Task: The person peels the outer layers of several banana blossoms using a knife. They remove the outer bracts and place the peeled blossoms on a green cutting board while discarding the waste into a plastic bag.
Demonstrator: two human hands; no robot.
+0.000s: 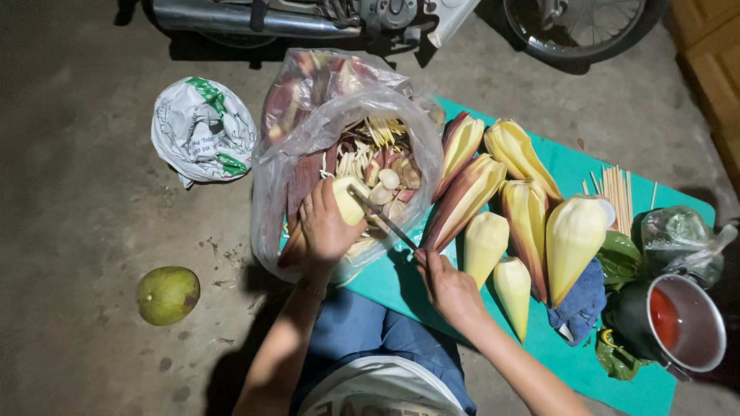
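Observation:
My left hand holds a pale yellow peeled banana-flower piece over the open mouth of a clear plastic bag full of reddish bracts and yellowish trimmings. My right hand grips a knife whose blade reaches to the piece in my left hand. Several peeled banana flowers, pale yellow with some purple-red bracts, lie in a row on the teal mat to the right of the bag.
A green round fruit lies on the concrete floor at left. A knotted white plastic bag sits beyond it. A metal pot, a blue cloth, green leaves and thin sticks are at right. A motorbike stands behind.

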